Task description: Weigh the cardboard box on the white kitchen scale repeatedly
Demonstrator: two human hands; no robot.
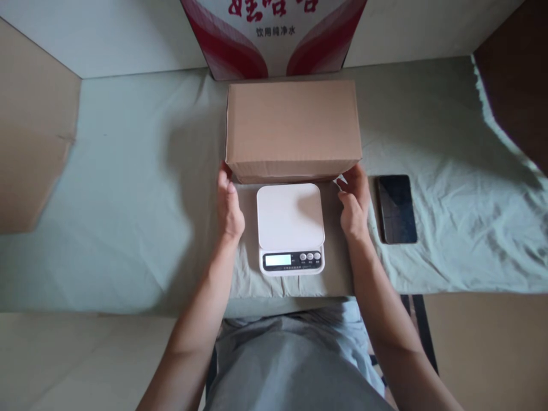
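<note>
A closed brown cardboard box [293, 123] is between my two hands, just beyond a white digital kitchen scale [290, 217]. My left hand [228, 202] holds the near left corner of the box, with the fingertips partly hidden behind it. At the near right corner, my right hand [354, 202] grips the box with curled fingers, some of them tucked under its edge. Whether the box is resting on the cloth or slightly raised, I cannot tell. The scale's platform is bare and its display is lit, but no digits are readable.
A dark smartphone [397, 209] lies to the right of my right hand on the green cloth [124, 171]. Behind the box stands a red and white printed carton [274, 54] against the wall. A larger cardboard piece [34, 131] stands at the far left.
</note>
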